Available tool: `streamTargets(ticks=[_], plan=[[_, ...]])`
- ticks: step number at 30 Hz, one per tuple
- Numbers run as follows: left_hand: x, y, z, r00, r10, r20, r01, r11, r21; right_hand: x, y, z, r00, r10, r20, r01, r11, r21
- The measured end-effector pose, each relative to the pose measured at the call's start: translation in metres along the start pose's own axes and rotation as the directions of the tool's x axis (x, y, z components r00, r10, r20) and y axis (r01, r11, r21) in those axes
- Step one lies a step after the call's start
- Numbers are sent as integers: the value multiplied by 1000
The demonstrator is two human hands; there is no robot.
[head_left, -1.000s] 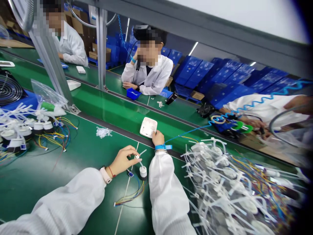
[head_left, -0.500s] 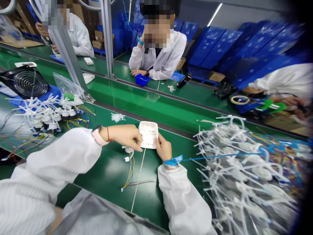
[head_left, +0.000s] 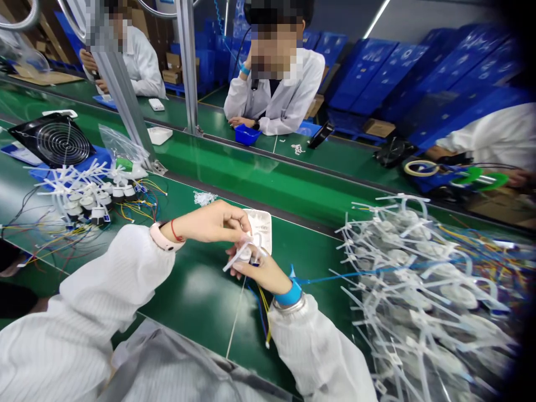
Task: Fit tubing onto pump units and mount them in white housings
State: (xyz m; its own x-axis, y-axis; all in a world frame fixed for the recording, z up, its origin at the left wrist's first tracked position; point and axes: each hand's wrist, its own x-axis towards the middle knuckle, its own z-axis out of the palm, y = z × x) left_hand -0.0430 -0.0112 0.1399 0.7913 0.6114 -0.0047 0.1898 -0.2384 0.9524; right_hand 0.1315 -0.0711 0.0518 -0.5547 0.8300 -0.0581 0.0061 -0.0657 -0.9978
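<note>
My right hand (head_left: 263, 272) is closed around a small white round part with a clear tube (head_left: 235, 258) and thin coloured wires (head_left: 264, 312) hanging below it. It is held above the bench, in front of a shallow white tray (head_left: 263, 230) with small pale pieces in it. My left hand (head_left: 218, 223) has its thumb and fingers pinched together just over the tubing. Whatever is in that pinch is too small to make out. My hands partly cover the tray.
Many similar tubed parts (head_left: 410, 290) are heaped on the right; another group (head_left: 87, 198) stands on the left near a black fan (head_left: 62, 139). Small clear pieces (head_left: 204, 198) lie beyond my left wrist. A blue strap cord (head_left: 335, 274) runs right from my wrist. Co-workers sit opposite.
My right hand has let go of the tray and now holds the tubed part, which lay on the bench. My left hand has moved from the tray to the tubing.
</note>
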Motion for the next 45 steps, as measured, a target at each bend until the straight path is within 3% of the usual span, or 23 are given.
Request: streamTargets(ticks=[2,5,8,10,12,14,18,25,34,37,41,45], plan=[[4,-5,2,991,80,-108,-64,987,145,-2,1,-12,992,113,62,-116,993,38],[11,-17,6,952,179,-248,-127,969,213,-10,-8,-43,981,184,59,-177,977,-115],[25,-39,10,884,260,-387,-158,948,275,-12,-20,-77,981,30,-192,-104,916,-387],[34,-58,11,827,315,-465,-169,929,328,-5,-23,-94,928,-147,-343,-65,842,-536],[42,-78,13,781,340,-524,-165,922,351,7,-19,-106,881,-281,-382,-45,752,-657],[46,-97,14,758,331,-562,-142,924,354,22,-11,-111,879,-347,-328,-43,626,-778],[46,-124,16,783,277,-557,-104,941,322,44,10,-111,937,-299,-181,-67,354,-933],[47,-138,17,833,227,-505,-64,945,320,47,23,-105,936,-272,-223,-180,174,-968],[49,-142,17,806,352,-476,-82,863,499,52,22,-99,949,-201,-241,-223,108,-969],[49,-140,16,821,376,-430,-85,824,560,48,20,-100,937,-278,-209,-189,96,-977],[50,-140,14,829,388,-403,-99,811,577,49,20,-92,871,-485,-80,-37,97,-995],[51,-141,13,825,399,-401,-107,807,581,61,31,-81,874,-483,57,167,188,-968]])
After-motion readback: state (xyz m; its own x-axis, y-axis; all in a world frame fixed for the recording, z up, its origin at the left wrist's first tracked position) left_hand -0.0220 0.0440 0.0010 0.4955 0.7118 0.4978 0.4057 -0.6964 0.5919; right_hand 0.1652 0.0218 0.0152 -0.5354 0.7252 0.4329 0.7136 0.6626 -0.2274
